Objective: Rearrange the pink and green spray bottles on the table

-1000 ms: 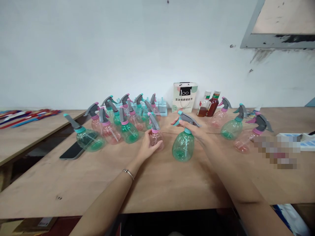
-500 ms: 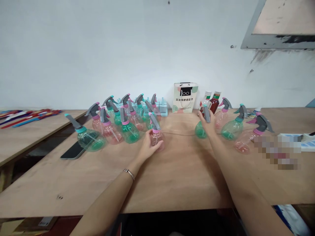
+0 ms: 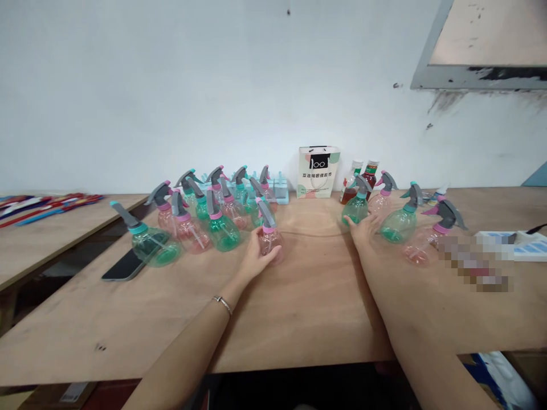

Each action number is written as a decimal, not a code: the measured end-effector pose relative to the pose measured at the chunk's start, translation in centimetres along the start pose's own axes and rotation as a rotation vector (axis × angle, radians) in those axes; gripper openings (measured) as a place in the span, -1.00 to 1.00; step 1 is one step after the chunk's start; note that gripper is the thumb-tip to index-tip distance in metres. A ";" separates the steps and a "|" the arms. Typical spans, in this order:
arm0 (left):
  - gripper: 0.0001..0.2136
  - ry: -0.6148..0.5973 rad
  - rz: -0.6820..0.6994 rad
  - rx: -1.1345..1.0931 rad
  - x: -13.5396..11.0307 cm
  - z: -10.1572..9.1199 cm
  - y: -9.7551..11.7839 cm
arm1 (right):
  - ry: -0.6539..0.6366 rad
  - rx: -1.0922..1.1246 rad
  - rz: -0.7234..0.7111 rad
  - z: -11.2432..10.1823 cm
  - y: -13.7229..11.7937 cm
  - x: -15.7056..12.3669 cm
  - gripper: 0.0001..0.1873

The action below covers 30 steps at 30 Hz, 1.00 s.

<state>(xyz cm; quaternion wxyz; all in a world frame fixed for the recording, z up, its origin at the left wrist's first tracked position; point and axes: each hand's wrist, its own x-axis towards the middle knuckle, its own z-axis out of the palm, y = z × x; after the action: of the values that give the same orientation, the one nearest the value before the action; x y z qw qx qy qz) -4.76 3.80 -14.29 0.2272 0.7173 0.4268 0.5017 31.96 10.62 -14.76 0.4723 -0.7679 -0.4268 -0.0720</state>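
My left hand (image 3: pixel 259 256) is wrapped round the body of a clear pink spray bottle (image 3: pixel 270 239), which stands upright on the table with its grey trigger head above my fingers. Farther back on the right, my right hand (image 3: pixel 363 229) is cupped about the lower part of a green spray bottle (image 3: pixel 355 206), thumb at its front left and fingers at its right side. Beside that hand are a pink spray bottle (image 3: pixel 380 202), another green one (image 3: pixel 399 223) and a pink one (image 3: pixel 421 245). Several more pink and green spray bottles (image 3: pixel 225 232) form a group to the left.
A phone (image 3: pixel 123 266) lies under the leftmost bottle. Against the wall stand a paper bag (image 3: pixel 318 173), two sauce bottles (image 3: pixel 370 173) and a light-blue rack (image 3: pixel 282 191). A power strip (image 3: pixel 530 250) is at the right. Coloured strips (image 3: pixel 47 208) lie on the left table.
My right hand has slid from the green spray bottle's head down to its lower body, and that bottle now stands slightly farther back. My left hand keeps its hold on the pink bottle.
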 end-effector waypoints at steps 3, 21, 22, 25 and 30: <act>-0.34 -0.021 -0.009 -0.014 0.1 0.0 0.0 | -0.040 0.076 0.151 -0.1 -0.3 0.5 -0.15; -0.06 -0.237 0.060 -0.173 -0.9 2.3 1.2 | -0.186 0.481 -0.161 0.0 -3.4 -1.0 -0.55; -0.05 -0.248 0.039 -0.204 -1.0 2.6 1.3 | -0.256 0.523 -0.230 0.0 -4.6 -1.7 -0.52; -0.06 -0.253 -0.028 -0.319 -1.7 3.8 1.8 | -0.629 0.708 -0.506 -0.6 -8.7 -4.0 -0.27; -0.14 -0.149 -0.071 -0.333 -3.1 5.6 3.1 | -1.060 0.791 -0.718 -3.5 -14.1 -7.7 -0.02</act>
<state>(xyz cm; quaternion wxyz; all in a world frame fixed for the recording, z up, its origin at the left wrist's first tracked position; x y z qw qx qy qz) 1.16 0.13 -15.82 0.3912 0.6895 0.3449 0.5026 17.95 6.09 -7.43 0.3916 -0.2864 -0.8152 0.3164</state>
